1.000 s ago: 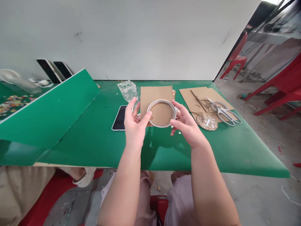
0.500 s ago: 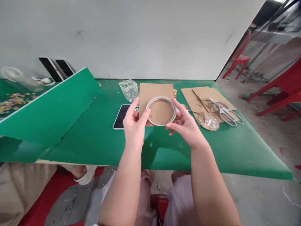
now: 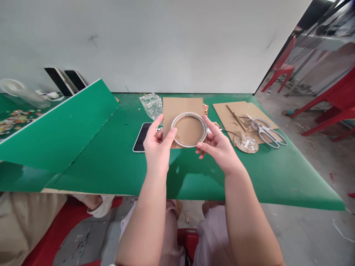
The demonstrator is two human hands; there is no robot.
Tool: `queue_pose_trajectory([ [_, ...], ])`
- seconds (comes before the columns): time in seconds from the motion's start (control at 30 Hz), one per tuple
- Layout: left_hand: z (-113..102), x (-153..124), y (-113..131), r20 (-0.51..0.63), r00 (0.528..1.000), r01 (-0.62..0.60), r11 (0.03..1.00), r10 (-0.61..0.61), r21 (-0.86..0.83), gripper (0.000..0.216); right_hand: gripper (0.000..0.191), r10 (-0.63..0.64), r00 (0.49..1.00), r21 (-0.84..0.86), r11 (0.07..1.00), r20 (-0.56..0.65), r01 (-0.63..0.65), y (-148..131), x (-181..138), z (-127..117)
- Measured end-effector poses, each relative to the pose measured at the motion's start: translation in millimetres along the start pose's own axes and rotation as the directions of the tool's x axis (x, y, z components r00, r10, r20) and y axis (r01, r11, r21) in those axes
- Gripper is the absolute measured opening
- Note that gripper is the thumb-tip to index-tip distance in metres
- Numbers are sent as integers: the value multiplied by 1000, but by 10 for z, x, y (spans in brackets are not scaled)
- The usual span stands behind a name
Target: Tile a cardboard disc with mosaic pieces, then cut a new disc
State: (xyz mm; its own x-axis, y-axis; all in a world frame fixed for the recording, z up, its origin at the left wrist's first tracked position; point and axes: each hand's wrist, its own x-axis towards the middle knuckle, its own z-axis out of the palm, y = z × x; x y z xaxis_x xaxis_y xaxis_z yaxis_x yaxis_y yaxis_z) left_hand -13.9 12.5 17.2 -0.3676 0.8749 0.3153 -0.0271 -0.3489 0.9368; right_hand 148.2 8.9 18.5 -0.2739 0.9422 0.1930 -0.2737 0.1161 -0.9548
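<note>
A brown cardboard sheet (image 3: pixel 183 105) is held up over the table, with a thin pale grey-white ring (image 3: pixel 189 146) lying against its lower part. Cardboard shows through the ring's opening. My left hand (image 3: pixel 157 144) grips the left side, its thumb at the ring's edge and its other fingers partly hidden behind the sheet. On the right, my right hand (image 3: pixel 217 146) pinches the ring's rim and the cardboard, with forefinger above and thumb below. Beneath the hands a shadow falls on the green table (image 3: pixel 194 184).
Scissors (image 3: pixel 266 135) lie on cardboard sheets (image 3: pixel 230 107) at right, beside a glittery disc (image 3: pixel 246 143). A phone (image 3: pixel 140 138) and clear plastic (image 3: pixel 152 105) are at left. A green divider board (image 3: pixel 63 122) stands farther left. Another person's sleeve (image 3: pixel 101 207) shows below the table.
The cardboard and ring have shifted very slightly left and up with both hands. The grip looks the same.
</note>
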Motion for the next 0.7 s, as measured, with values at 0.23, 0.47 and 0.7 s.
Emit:
queue_pose_trajectory([
  [0.23, -4, 7, -5, 17, 1000, -4, 1000, 4, -15, 56, 89, 12, 1000, 1, 1000, 2, -12, -17, -8, 1],
  [0.47, 1, 13, 33, 15, 998, 61, 995, -60, -80, 58, 87, 18, 998, 7, 1000, 52, -19, 1, -6, -25],
  [0.7, 11, 15, 44, 14, 997, 77, 989, -76, -126, 60, 87, 27, 998, 4, 1000, 65, -27, 1, -17, -31],
])
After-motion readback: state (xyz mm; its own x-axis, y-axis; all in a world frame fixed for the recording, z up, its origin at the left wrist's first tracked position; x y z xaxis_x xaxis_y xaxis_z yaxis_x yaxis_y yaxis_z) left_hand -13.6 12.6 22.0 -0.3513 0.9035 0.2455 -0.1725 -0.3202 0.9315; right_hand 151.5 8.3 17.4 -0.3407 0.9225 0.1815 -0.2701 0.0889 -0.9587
